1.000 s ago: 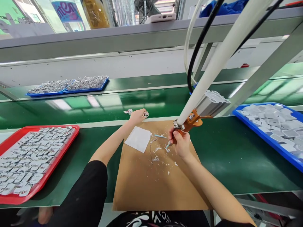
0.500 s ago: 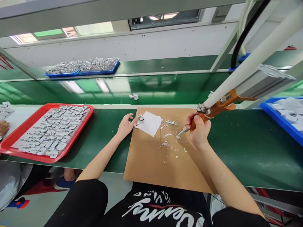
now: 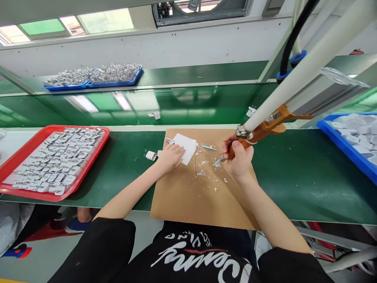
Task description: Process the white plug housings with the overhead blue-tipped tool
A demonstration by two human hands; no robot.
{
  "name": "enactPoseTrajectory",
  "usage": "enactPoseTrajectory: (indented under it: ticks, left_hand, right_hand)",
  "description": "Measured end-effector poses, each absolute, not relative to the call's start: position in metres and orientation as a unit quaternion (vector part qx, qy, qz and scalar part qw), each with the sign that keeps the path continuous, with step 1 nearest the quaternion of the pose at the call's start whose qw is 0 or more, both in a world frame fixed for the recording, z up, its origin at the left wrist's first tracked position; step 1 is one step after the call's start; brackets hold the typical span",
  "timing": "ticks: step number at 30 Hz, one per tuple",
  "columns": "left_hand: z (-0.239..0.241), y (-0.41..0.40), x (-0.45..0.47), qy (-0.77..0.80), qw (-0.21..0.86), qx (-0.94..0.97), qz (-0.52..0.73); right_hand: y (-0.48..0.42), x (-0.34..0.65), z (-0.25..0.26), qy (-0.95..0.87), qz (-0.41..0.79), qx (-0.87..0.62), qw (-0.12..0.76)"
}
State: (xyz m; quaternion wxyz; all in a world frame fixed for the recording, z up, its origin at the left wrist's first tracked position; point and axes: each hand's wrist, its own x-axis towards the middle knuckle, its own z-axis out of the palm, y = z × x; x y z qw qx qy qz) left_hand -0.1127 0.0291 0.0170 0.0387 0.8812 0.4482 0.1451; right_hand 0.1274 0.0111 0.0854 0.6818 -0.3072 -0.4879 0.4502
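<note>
My left hand (image 3: 171, 158) lies palm down over the left edge of a white paper sheet (image 3: 188, 146), fingers stretched out. Just left of it, a small white case (image 3: 151, 155) rests on the green bench. Another small white part with a dark loop (image 3: 169, 140) lies beyond the fingers. My right hand (image 3: 240, 159) is wrapped around a slim tool with a pale blue pointed tip (image 3: 218, 160), which points down-left near the brown board. An orange-brown body (image 3: 259, 135) on a white pipe meets this hand; whether it joins the tool is unclear.
White shavings (image 3: 202, 173) and a loose blue strip (image 3: 209, 147) lie on the brown board (image 3: 203, 204). A red tray (image 3: 78, 188) of white parts stands left, a blue bin (image 3: 347, 151) right. Blue trays of metal pieces (image 3: 94, 76) sit on the back shelf.
My left hand has moved right onto the paper; a white case now lies left of it. My right hand keeps its hold on the tool. The view has shifted slightly.
</note>
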Motion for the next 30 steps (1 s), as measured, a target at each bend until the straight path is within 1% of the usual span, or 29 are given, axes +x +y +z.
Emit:
enactPoseTrajectory:
  ticks: [3, 8, 10, 12, 14, 16, 18, 20, 21, 25, 27, 30]
  left_hand:
    - [0.012, 0.033, -0.098, 0.466, 0.085, 0.870, 0.136]
    - [0.024, 0.015, -0.089, 0.521, 0.119, 0.816, 0.219]
    - [0.031, 0.003, -0.080, 0.502, 0.195, 0.794, 0.281]
    - [0.032, -0.008, -0.068, 0.447, 0.323, 0.758, 0.347]
    - [0.030, -0.016, -0.055, 0.402, 0.445, 0.705, 0.378]
    - [0.027, -0.020, -0.047, 0.399, 0.513, 0.666, 0.367]
    - [0.026, -0.023, -0.042, 0.405, 0.535, 0.656, 0.346]
    - [0.028, -0.024, -0.041, 0.410, 0.504, 0.688, 0.323]
    - [0.029, -0.025, -0.040, 0.409, 0.465, 0.718, 0.317]
    - [0.028, -0.028, -0.035, 0.387, 0.239, 0.824, 0.338]
    - [0.023, -0.030, -0.032, 0.378, 0.169, 0.843, 0.343]
    - [0.014, -0.030, -0.032, 0.364, 0.094, 0.865, 0.331]
  right_hand:
    - [0.008, 0.123, 0.086, -0.487, 0.459, -0.304, 0.678]
    - [0.002, 0.111, 0.093, -0.488, 0.480, -0.293, 0.668]
    - [0.001, 0.106, 0.096, -0.490, 0.491, -0.289, 0.660]
    - [-0.001, 0.103, 0.098, -0.492, 0.502, -0.286, 0.652]
    - [-0.003, 0.101, 0.100, -0.491, 0.508, -0.284, 0.648]
    - [-0.006, 0.100, 0.101, -0.489, 0.512, -0.284, 0.647]
    - [-0.010, 0.100, 0.102, -0.489, 0.515, -0.285, 0.644]
    - [-0.015, 0.102, 0.103, -0.491, 0.517, -0.286, 0.640]
    - [-0.017, 0.103, 0.103, -0.492, 0.516, -0.285, 0.640]
    - [-0.025, 0.108, 0.104, -0.494, 0.512, -0.287, 0.642]
    - [-0.025, 0.112, 0.103, -0.497, 0.511, -0.293, 0.637]
    - [-0.022, 0.117, 0.102, -0.500, 0.505, -0.304, 0.635]
